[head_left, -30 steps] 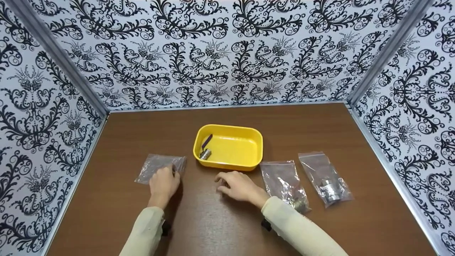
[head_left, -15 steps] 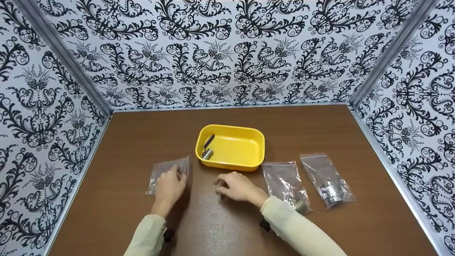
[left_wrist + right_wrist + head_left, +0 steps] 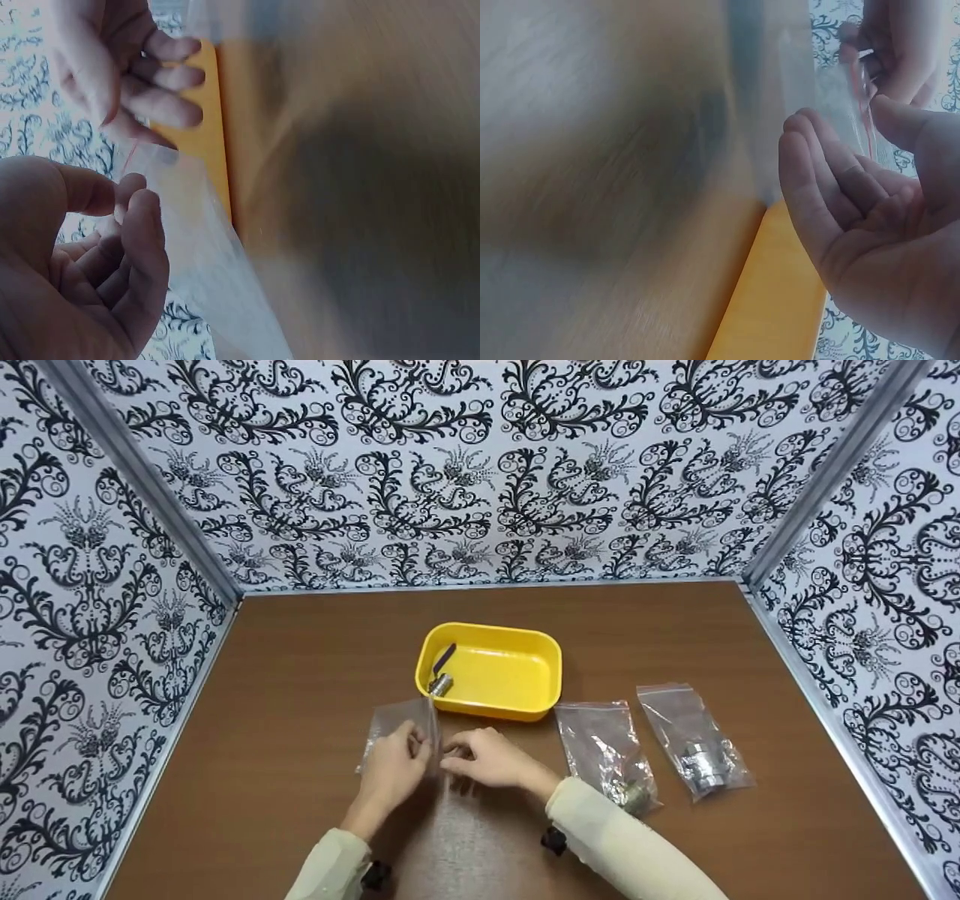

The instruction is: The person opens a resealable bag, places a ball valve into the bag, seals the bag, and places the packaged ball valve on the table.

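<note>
My left hand (image 3: 394, 769) pinches a clear zip bag (image 3: 386, 718) between thumb and fingertips, just in front of the yellow tray. In the left wrist view the bag (image 3: 202, 232) hangs down from the pinch, with a red line along its edge; I make out nothing inside it. Close beside that edge is my right hand (image 3: 491, 761). Its fingers (image 3: 802, 176) bend loosely, with the thumb apart from them, around no object. Whether a fingertip touches the bag is hard to tell.
The yellow tray (image 3: 502, 708) holds a small metal valve (image 3: 442, 684) with a dark purple lever at its left end. To the right lie two more zip bags: one bag (image 3: 596, 727) with a brassy fitting, another bag (image 3: 671, 709) with a silvery metal fitting. Patterned walls enclose the table.
My left hand has brought the bag rightward from the table's left side, lifting it more upright, up to my right hand. The right hand has shifted only slightly left.
</note>
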A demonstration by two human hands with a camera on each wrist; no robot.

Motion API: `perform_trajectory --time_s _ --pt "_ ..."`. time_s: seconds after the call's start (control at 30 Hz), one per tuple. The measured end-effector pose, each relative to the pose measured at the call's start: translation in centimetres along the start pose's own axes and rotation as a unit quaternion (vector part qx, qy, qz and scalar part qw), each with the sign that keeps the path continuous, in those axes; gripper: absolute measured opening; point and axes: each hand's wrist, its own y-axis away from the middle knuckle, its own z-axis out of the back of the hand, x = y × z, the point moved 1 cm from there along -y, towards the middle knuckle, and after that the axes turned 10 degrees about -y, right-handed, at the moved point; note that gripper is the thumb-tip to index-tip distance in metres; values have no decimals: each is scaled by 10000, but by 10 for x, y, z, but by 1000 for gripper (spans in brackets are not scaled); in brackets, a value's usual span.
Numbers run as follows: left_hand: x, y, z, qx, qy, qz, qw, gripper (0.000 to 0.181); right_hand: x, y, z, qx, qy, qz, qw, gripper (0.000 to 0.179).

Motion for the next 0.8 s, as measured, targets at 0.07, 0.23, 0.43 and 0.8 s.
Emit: perform_trajectory --time_s 0.07,0.23,0.43,0.8 --pt "-6 1 -3 49 145 -81 9998 8 2 2 0 -32 -187 -9 9998 31" --pt "-16 3 -11 122 568 -365 9976 7 4 8 3 -138 -308 -69 9994 24" --pt "-28 4 -16 308 867 -567 9941 9 0 15 11 -554 -219 -140 9981 22" --pt "-47 5 -22 431 681 -801 9935 26 -4 26 21 -1139 -148 -207 9932 18"
